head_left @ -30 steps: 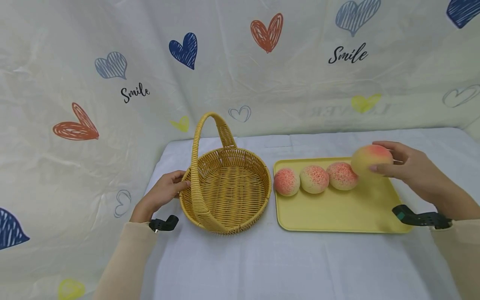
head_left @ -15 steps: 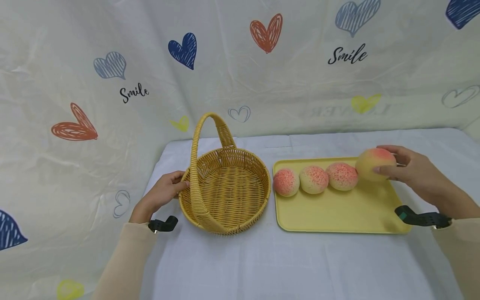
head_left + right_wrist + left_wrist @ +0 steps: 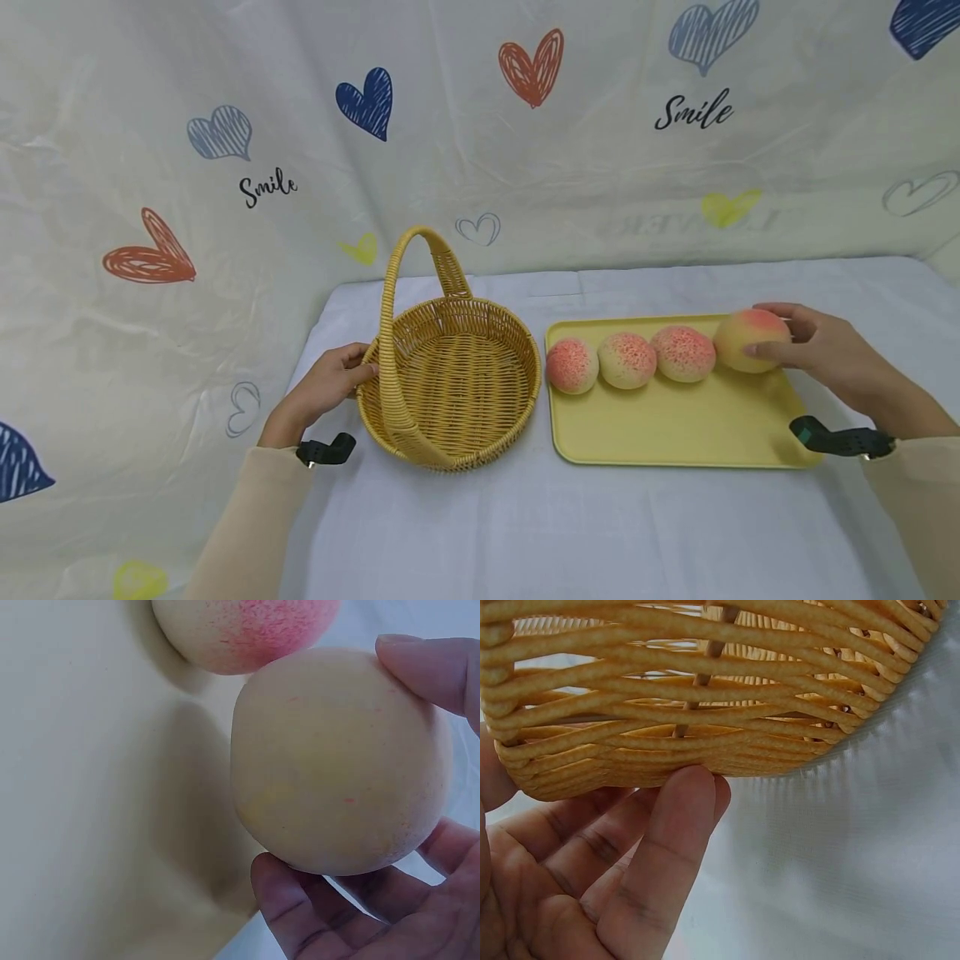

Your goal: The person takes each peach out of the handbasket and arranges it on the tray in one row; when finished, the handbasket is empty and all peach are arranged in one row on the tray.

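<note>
My right hand [image 3: 828, 350] grips a pale yellow peach with a pink blush [image 3: 750, 340], thumb on one side and fingers on the other. It is at the right end of a row of peaches, over the far right part of a yellow tray [image 3: 675, 433]. In the right wrist view this peach [image 3: 337, 765] casts a shadow on the tray. Three speckled pink peaches, among them a middle one [image 3: 627, 360], lie on the tray to its left. My left hand [image 3: 326, 387] pinches the left rim of a woven basket [image 3: 472, 392], whose inside is bare; its fingers [image 3: 667, 847] reach the underside.
The basket's tall arched handle [image 3: 393, 333] rises on its left side. White cloth [image 3: 480, 533] covers the table. Behind it hangs a pale sheet [image 3: 600, 167] printed with hearts and words. Black bands with small cameras [image 3: 326, 450] sit on both wrists.
My right hand has lowered the peach toward the tray and shifted it slightly right, at the end of the row. The left hand stays at the basket's rim.
</note>
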The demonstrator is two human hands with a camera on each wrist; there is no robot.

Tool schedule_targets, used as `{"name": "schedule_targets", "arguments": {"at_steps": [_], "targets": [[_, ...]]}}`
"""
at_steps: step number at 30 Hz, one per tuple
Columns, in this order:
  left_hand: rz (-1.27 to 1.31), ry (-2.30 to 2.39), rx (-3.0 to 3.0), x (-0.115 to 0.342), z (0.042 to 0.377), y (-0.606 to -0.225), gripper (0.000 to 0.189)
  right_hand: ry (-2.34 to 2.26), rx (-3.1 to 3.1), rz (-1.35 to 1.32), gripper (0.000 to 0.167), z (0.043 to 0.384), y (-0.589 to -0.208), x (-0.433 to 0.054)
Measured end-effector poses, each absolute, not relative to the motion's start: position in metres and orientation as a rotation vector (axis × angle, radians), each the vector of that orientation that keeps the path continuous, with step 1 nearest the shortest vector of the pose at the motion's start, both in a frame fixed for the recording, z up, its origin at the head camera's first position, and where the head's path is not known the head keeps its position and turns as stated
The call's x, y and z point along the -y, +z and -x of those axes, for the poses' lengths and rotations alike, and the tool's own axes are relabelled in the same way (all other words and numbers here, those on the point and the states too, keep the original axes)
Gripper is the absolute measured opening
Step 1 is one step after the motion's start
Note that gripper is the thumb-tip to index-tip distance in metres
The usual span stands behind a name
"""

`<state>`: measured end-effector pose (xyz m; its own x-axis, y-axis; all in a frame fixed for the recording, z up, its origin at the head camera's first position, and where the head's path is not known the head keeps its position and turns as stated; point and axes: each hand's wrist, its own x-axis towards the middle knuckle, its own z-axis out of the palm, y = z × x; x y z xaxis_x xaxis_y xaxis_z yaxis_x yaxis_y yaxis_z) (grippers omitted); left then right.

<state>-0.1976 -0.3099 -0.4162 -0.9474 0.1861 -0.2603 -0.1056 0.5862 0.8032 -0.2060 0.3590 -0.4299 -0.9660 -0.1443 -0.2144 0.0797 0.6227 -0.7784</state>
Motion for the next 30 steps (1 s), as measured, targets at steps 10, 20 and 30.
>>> {"name": "schedule_targets", "arguments": {"at_steps": [10, 20, 30], "targets": [[-0.081, 1.304, -2.503, 0.31, 0.197, -0.417, 0.041, -1.181, -2.641, 0.075, 0.079, 0.204, -0.427, -0.352], [-0.075, 1.305, -2.499, 0.31, 0.198, -0.418, 0.041, -1.053, -2.632, 0.06, 0.088, 0.206, -0.421, -0.345], [-0.073, 1.304, -2.5, 0.31, 0.199, -0.418, 0.04, -0.987, -2.652, 0.077, 0.094, 0.206, -0.418, -0.345]]}}
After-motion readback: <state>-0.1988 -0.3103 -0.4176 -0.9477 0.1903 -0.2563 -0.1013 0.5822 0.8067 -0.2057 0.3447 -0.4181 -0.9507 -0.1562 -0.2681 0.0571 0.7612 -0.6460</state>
